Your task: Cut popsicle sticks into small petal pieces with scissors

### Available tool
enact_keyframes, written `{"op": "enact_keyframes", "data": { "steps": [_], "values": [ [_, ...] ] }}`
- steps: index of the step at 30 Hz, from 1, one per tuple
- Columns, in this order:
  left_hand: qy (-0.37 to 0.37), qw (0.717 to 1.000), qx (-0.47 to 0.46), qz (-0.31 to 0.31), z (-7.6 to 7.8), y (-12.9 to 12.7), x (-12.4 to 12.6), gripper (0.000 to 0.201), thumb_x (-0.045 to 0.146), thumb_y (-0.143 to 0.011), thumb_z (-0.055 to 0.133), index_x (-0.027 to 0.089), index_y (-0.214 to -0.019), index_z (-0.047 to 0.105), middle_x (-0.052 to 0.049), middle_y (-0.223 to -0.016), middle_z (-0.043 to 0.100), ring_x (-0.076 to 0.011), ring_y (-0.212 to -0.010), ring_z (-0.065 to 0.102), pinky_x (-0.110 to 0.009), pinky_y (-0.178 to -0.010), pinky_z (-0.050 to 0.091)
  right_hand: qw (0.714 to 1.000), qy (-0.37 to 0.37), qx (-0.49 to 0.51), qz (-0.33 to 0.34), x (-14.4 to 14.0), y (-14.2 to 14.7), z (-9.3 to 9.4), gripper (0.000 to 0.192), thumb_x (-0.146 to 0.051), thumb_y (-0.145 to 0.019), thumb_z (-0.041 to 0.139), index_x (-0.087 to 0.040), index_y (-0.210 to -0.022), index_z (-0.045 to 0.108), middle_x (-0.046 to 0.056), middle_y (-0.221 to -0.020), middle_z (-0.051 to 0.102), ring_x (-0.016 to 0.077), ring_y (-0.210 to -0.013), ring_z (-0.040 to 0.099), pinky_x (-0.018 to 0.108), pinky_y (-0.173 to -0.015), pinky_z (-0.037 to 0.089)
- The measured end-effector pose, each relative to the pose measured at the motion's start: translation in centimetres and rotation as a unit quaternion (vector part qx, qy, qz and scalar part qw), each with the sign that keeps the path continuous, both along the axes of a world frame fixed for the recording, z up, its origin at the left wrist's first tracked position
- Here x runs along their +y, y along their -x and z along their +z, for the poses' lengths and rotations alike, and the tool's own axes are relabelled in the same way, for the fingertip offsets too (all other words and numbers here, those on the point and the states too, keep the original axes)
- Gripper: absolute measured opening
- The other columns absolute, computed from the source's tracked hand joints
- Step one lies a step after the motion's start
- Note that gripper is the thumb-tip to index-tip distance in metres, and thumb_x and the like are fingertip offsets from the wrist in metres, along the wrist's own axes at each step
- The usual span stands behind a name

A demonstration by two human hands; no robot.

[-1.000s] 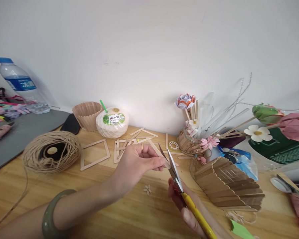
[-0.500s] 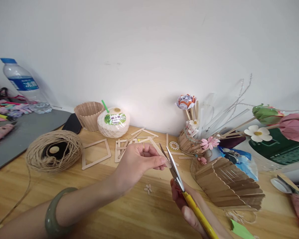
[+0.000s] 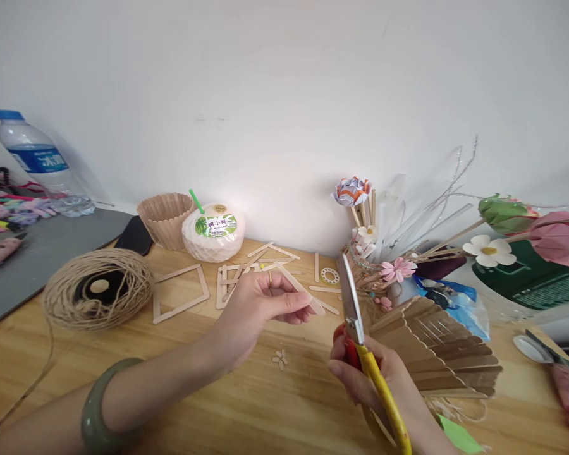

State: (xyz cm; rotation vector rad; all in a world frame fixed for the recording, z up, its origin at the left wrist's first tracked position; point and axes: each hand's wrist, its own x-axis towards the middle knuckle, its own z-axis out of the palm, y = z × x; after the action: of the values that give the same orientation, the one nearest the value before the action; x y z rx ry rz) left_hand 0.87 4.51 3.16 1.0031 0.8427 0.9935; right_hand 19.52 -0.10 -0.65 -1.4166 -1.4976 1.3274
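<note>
The left hand (image 3: 260, 309) pinches a flat pale wooden craft stick (image 3: 299, 289) above the wooden tabletop (image 3: 194, 392). Right of the stick, the right hand (image 3: 374, 379) grips yellow-handled scissors (image 3: 360, 335), blades together and clear of it. Support the stick near the cut; square the blades across it.

Plain white wall (image 3: 284, 95), wooden tabletop (image 3: 265, 404), grey surface (image 3: 38, 253) left

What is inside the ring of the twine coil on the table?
Inside the twine coil a dark round spool shows, with a pale centre. The twine covers the spool's sides, and what lies beneath the coil on the table cannot be seen.
</note>
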Motion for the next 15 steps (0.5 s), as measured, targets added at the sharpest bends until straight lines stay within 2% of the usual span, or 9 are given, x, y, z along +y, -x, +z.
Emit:
{"op": "enact_keyframes", "data": {
  "steps": [5, 10, 15],
  "values": [
    [0.054, 0.995, 0.015, -0.079, -0.4, -0.5, -0.1, 0.018, 0.028, -0.069, 0.067, 0.014, -0.061, 0.060, -0.002, -0.060, 0.065, -0.0111, -0.057, 0.059, -0.022, -0.058, 0.046, 0.998, -0.016, 0.043, -0.032, 0.2, 0.3, 0.3, 0.018, -0.032, -0.068, 0.066, -0.020, -0.070, 0.053, 0.000, -0.068, 0.054, 0.0111, -0.051, 0.047, 0.024, -0.045, 0.040],
    [0.093, 0.982, 0.066, -0.151, -1.3, -1.0, -0.2, 0.021, 0.030, -0.065, 0.070, 0.015, -0.059, 0.056, -0.002, -0.058, 0.066, -0.0107, -0.054, 0.058, -0.022, -0.057, 0.045, 0.998, -0.023, 0.052, -0.018, 0.0, 0.5, 0.9, 0.016, -0.027, -0.067, 0.065, -0.020, -0.065, 0.051, -0.003, -0.059, 0.049, 0.0118, -0.052, 0.047, 0.025, -0.049, 0.041],
    [0.099, 0.975, 0.093, -0.177, -1.6, -1.0, -0.2, 0.025, 0.034, -0.062, 0.072, 0.015, -0.059, 0.056, -0.002, -0.057, 0.066, -0.0102, -0.053, 0.057, -0.022, -0.057, 0.045, 0.999, 0.002, 0.053, 0.004, -0.1, 0.6, 1.3, 0.020, -0.033, -0.066, 0.066, -0.020, -0.064, 0.051, -0.004, -0.057, 0.049, 0.0123, -0.051, 0.048, 0.025, -0.050, 0.041]
  ]
}}
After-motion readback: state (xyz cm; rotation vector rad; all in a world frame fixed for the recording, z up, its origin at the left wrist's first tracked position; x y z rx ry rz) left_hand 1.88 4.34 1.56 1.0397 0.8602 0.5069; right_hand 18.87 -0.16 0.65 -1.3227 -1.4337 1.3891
